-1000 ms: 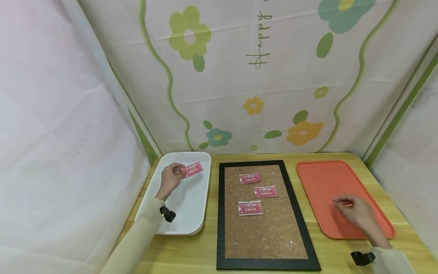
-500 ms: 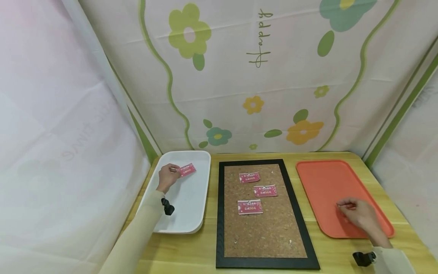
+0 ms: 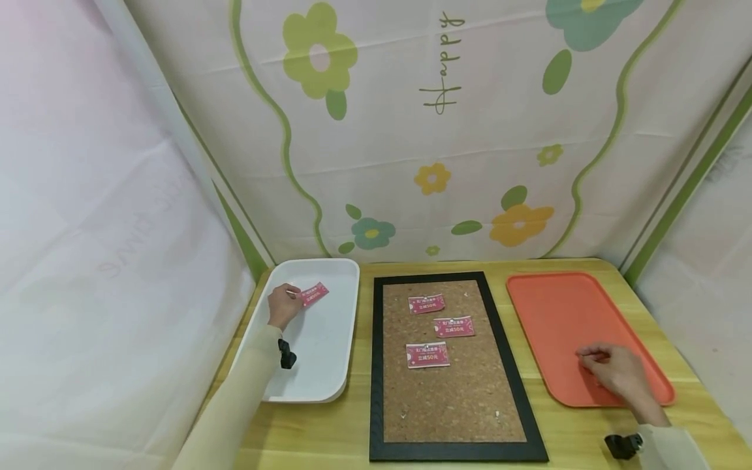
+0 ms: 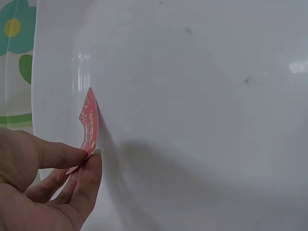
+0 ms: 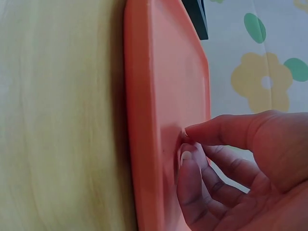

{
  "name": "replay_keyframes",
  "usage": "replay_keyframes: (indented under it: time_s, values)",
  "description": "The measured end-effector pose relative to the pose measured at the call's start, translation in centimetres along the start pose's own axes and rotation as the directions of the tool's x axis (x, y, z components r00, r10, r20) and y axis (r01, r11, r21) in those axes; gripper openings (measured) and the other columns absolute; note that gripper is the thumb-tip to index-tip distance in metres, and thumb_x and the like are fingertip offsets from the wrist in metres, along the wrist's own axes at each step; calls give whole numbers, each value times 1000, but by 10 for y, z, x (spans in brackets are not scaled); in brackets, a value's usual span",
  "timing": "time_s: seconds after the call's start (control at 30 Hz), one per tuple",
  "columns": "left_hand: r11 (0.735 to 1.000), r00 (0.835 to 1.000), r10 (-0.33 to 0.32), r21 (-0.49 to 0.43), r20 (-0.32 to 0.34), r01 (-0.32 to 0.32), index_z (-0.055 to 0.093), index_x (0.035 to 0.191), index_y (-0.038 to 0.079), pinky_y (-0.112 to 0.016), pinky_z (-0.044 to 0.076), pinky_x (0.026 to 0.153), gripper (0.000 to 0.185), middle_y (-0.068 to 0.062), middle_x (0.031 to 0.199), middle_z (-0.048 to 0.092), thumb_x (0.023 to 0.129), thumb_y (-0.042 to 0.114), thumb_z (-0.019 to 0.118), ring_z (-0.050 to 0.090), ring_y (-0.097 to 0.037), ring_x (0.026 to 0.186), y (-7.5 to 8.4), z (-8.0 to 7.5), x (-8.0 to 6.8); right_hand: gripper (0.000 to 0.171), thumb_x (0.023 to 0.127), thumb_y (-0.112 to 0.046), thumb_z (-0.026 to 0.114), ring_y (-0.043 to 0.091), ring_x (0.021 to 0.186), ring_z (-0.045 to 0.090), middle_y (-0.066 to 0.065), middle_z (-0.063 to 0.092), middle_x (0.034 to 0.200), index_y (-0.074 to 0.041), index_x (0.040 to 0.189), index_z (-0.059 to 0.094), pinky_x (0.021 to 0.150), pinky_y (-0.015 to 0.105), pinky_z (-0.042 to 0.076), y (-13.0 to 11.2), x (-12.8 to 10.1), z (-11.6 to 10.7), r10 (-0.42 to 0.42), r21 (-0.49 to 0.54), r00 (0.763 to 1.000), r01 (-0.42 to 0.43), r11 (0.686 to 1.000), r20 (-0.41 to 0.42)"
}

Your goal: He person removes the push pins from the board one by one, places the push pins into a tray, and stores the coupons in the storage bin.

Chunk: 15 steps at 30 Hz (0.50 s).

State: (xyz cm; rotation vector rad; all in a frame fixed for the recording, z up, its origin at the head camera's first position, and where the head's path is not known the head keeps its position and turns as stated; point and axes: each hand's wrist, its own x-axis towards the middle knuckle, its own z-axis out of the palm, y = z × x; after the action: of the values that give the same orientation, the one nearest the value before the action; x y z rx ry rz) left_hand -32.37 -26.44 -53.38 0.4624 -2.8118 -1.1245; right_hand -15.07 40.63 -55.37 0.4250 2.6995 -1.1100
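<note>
The pink coupon (image 3: 314, 294) is pinched at its near-left end between the thumb and fingers (image 4: 89, 175) of the left hand (image 3: 284, 305), low over the far part of the white tray (image 3: 320, 365) at the left of the surface (image 3: 352, 431). In the left wrist view the coupon (image 4: 89, 127) stands nearly edge-on, so its print cannot be read and part of it is hidden behind the thumb.

At the near right, the right hand (image 3: 613, 369) rests on the orange tray (image 3: 552, 313), fingers (image 5: 190, 166) curled with thumb and fingertips pressed together; whether something tiny lies between them cannot be made out.

Between the trays lies a black-framed cork board (image 3: 452, 365) bearing three more pink coupons (image 3: 454, 326). A flowered cloth (image 3: 435, 130) hangs behind.
</note>
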Motion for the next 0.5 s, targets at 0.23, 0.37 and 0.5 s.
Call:
replay_keyframes:
  time_s: [0.23, 0.37, 0.5]
  values:
    - [998, 1000, 13, 54, -13, -13, 65, 113, -3, -30, 50, 64, 29, -24, 103, 67, 85, 1, 57, 63, -33, 92, 1, 4, -1, 34, 95, -29, 61, 10, 72, 62, 18, 71, 104, -1, 115, 69, 54, 32, 51, 0, 0, 1, -18, -69, 999, 16, 998, -32]
    - [997, 1000, 26, 73, -12, -25, 65, 112, -4, -32, 51, 65, 28, -24, 102, 67, 86, 0, 57, 63, -33, 92, -1, 7, 0, 33, 95, -27, 62, 11, 73, 61, 19, 70, 105, -2, 114, 69, 54, 32, 51, 1, 0, 2, -23, -69, 999, 20, 997, -44]
    - [995, 999, 47, 87, -16, -46, 65, 110, -5, -36, 53, 70, 27, -25, 102, 67, 85, 0, 58, 63, -34, 92, -4, 11, 3, 31, 94, -24, 62, 12, 73, 61, 19, 70, 105, -1, 114, 69, 54, 32, 51, 4, 0, 3, -22, -64, 999, 19, 998, -43]
